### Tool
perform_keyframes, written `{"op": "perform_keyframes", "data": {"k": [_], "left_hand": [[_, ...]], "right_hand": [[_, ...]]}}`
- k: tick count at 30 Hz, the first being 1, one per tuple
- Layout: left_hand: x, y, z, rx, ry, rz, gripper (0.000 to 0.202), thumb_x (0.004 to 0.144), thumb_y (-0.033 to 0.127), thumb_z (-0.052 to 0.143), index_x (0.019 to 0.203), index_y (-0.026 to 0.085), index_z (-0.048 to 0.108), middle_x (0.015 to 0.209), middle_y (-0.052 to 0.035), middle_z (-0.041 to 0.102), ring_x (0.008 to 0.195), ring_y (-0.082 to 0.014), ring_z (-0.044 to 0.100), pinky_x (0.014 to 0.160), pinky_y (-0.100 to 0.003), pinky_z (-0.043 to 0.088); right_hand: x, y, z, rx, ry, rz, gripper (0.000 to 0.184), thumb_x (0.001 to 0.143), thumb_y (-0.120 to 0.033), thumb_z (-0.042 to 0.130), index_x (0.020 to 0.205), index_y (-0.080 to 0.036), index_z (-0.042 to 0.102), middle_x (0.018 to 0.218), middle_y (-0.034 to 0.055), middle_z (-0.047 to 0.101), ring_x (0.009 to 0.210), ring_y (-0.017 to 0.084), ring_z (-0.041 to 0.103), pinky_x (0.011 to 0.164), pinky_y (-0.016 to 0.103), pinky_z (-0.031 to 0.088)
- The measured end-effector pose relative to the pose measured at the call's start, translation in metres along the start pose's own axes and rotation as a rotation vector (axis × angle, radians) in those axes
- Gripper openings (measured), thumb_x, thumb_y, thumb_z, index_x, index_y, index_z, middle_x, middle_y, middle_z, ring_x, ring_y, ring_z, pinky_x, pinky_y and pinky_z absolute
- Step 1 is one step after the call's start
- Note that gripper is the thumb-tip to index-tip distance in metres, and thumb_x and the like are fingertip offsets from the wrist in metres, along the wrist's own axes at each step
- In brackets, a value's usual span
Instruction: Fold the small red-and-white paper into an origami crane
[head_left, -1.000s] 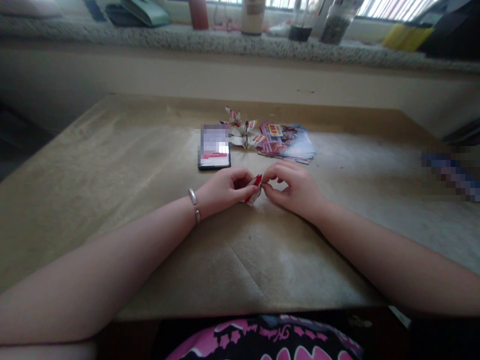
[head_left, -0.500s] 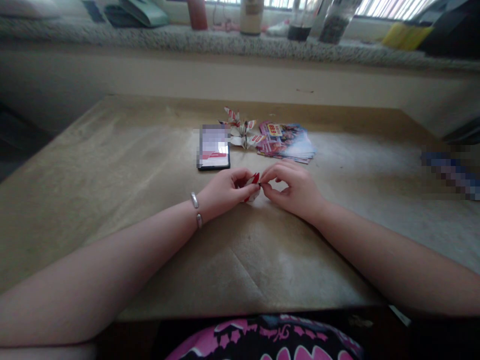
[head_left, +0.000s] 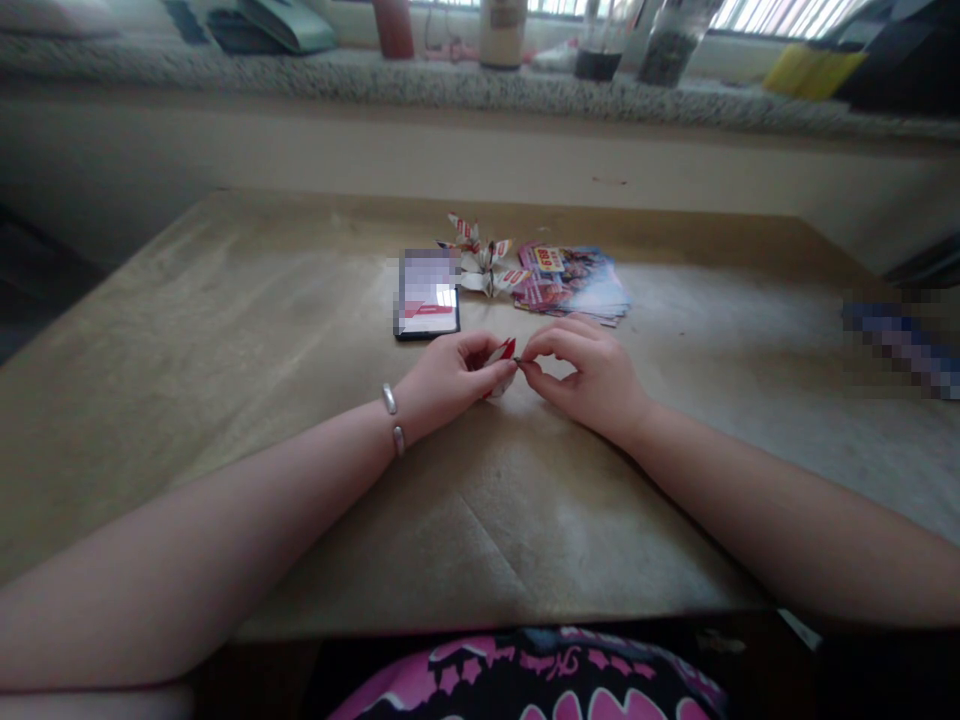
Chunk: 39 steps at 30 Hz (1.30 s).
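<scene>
Between thumb and fingers, my left hand (head_left: 452,382) grips a small red and white folded paper (head_left: 508,349), partly hidden behind the fingers. From the other side my right hand (head_left: 594,372) pinches a dark, narrow tip at the paper's right end with thumb and forefinger. Both hands are close together above the middle of the table. Just beyond them lie several folded paper flowers (head_left: 487,272) in white with red print. A phone or tablet with a lit screen (head_left: 429,300) is left of these flowers.
On the tan table (head_left: 315,300), a fanned stack of colourful leaflets (head_left: 577,283) lies to the right of the flowers. A blurred blue item (head_left: 904,350) sits at the right edge. Jars and bottles stand on the speckled stone windowsill (head_left: 420,88) behind.
The folded paper and my fingertips have shifted slightly up and to the left. My right thumb and forefinger stay pinched at its tip. The things on the table have not moved.
</scene>
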<state>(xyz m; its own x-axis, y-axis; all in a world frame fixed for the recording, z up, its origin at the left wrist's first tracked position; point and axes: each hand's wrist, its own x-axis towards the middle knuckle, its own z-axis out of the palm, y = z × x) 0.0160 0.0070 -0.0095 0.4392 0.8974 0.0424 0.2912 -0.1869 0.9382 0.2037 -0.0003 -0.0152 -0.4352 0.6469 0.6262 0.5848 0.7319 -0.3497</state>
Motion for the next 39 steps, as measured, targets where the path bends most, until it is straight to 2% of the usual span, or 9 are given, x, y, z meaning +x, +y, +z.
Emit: {"op": "perform_keyframes", "data": {"k": [9,20,27,35,37,39], "left_hand": [[0.0003,-0.0003,-0.0023,0.135,0.04,0.051,0.022,0.078,0.035,0.059,0.078,0.013,0.061,0.065,0.0025,0.055,0.056,-0.007,0.046,0.051,-0.019,0.036],[-0.0011,0.0009,-0.0007,0.039,0.037,0.001,0.025,0.078,0.037,0.061,0.072,0.013,0.058,0.059,0.003,0.054,0.052,-0.0067,0.047,0.049,-0.018,0.036],[-0.0012,0.003,-0.001,0.027,0.049,-0.015,0.021,0.077,0.033,0.061,0.071,0.013,0.059,0.059,0.0038,0.054,0.051,-0.0059,0.045,0.048,-0.018,0.036],[-0.0008,0.0018,-0.0001,0.015,0.052,-0.009,0.021,0.077,0.032,0.061,0.07,0.013,0.059,0.059,0.0043,0.053,0.052,-0.0057,0.044,0.049,-0.018,0.035],[-0.0004,0.0011,-0.0005,0.025,0.057,-0.005,0.021,0.077,0.033,0.06,0.07,0.013,0.059,0.059,0.0041,0.053,0.052,-0.0059,0.045,0.049,-0.018,0.035],[-0.0002,0.0009,-0.0011,0.032,0.06,-0.005,0.022,0.077,0.034,0.06,0.071,0.013,0.059,0.059,0.0038,0.054,0.052,-0.0061,0.045,0.049,-0.018,0.035]], "right_hand": [[-0.0018,0.0028,0.0029,-0.012,0.012,-0.004,0.004,0.081,-0.02,0.059,0.079,-0.022,0.063,0.082,0.0026,0.065,0.077,0.016,0.057,0.07,0.03,0.046],[-0.0025,0.0018,0.003,-0.01,-0.011,-0.001,0.01,0.084,-0.024,0.057,0.075,-0.022,0.061,0.083,0.0031,0.064,0.079,0.016,0.057,0.072,0.031,0.045],[-0.0021,-0.0026,0.0003,-0.112,-0.051,-0.024,0.016,0.087,-0.025,0.053,0.073,-0.022,0.06,0.083,0.0038,0.065,0.078,0.016,0.054,0.069,0.031,0.042],[-0.0043,-0.0041,-0.0035,-0.381,-0.09,-0.179,0.019,0.09,-0.028,0.049,0.078,-0.023,0.063,0.086,0.0031,0.067,0.079,0.018,0.051,0.069,0.033,0.038],[-0.0046,-0.0036,-0.0028,-0.368,-0.09,-0.18,0.018,0.089,-0.027,0.049,0.078,-0.023,0.063,0.086,0.0029,0.067,0.079,0.018,0.052,0.069,0.033,0.038],[-0.0041,-0.0034,-0.0016,-0.288,-0.08,-0.121,0.014,0.087,-0.025,0.052,0.078,-0.023,0.062,0.086,0.0029,0.066,0.08,0.018,0.053,0.07,0.032,0.04]]}}
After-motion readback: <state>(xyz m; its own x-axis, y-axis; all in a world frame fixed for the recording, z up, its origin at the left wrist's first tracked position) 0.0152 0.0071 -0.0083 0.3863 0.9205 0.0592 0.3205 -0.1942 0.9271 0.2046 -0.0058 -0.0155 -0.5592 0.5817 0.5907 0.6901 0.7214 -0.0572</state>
